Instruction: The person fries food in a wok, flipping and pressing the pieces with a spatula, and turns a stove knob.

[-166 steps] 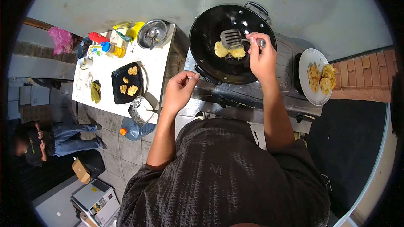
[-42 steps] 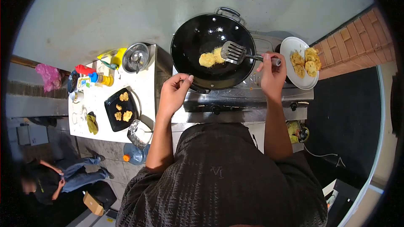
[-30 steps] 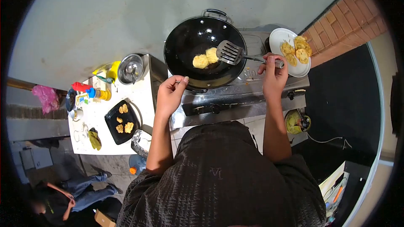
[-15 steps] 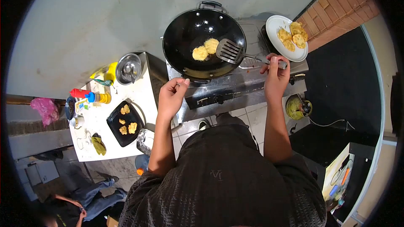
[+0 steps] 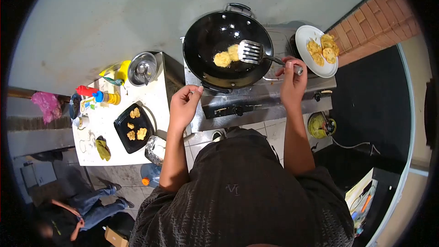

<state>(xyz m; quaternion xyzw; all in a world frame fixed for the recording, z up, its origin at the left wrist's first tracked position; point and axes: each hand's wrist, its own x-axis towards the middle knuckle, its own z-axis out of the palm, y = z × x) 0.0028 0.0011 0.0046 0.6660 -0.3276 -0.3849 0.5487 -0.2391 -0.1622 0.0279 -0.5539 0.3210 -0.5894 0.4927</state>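
Observation:
My right hand (image 5: 293, 82) is closed around the handle of a slotted metal spatula (image 5: 251, 52). The spatula's blade is inside the black wok (image 5: 201, 64), over the right edge of one of two golden fritters (image 5: 222, 59). My left hand (image 5: 184, 109) is by the left end of the wok's near handle (image 5: 217, 88), thumb and fingers pinched together. Whether anything is between those fingertips is hidden. Right of the wok, a white oval plate (image 5: 303, 41) holds several fried fritters (image 5: 329, 55).
The wok sits on a steel stove (image 5: 270, 103). A white table (image 5: 96, 148) at left carries a black square plate (image 5: 122, 130) with fried pieces, a metal bowl (image 5: 132, 75) and sauce bottles (image 5: 109, 98). A gas cylinder (image 5: 318, 126) stands right; another person (image 5: 68, 215) is lower left.
The view has shifted slightly, with the wok and white plate now further right in it. The spatula blade has tilted and catches more light, still over the right fritter. The left hand stays pinched.

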